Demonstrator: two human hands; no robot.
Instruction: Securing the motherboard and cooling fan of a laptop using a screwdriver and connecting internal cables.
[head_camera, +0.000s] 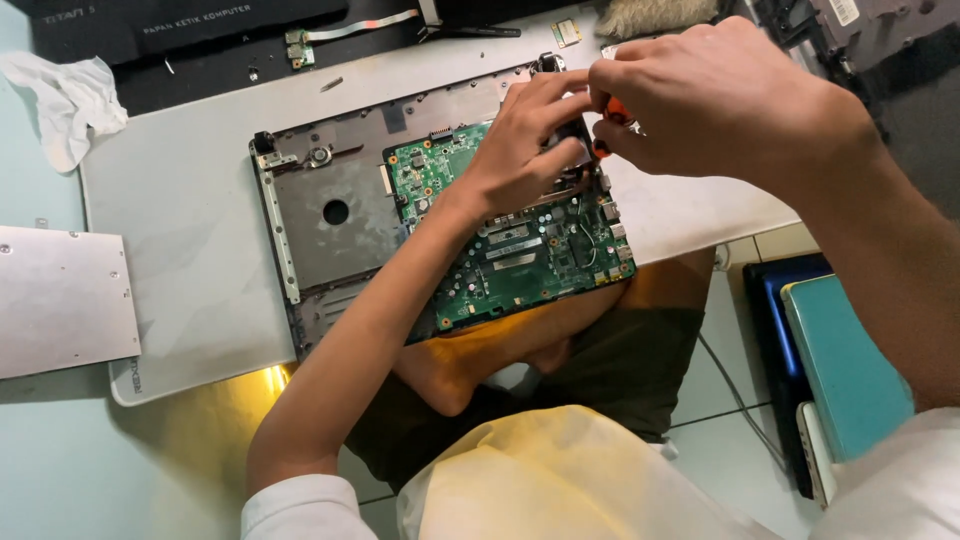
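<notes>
The green motherboard lay in an opened grey laptop base, directly under both hands, its near edge hanging over the table edge above the person's lap. It was studded with small chips, silver connectors and a row of ports along the side below the right hand. The left hand rested on the board's far part, fingers curled and pressing down near a dark component. The right hand was closed in a pinch around the orange handle of a small screwdriver, right beside the left fingertips.

The laptop base held the board on one side; left of the left hand its bare metal floor showed a round hole.

Everything sat on a white table. Well left of the hands lay a flat silver cover plate and a crumpled white cloth; beyond the hands, a dark mat. Right of the right forearm, on the tiled floor, stood a teal case.
</notes>
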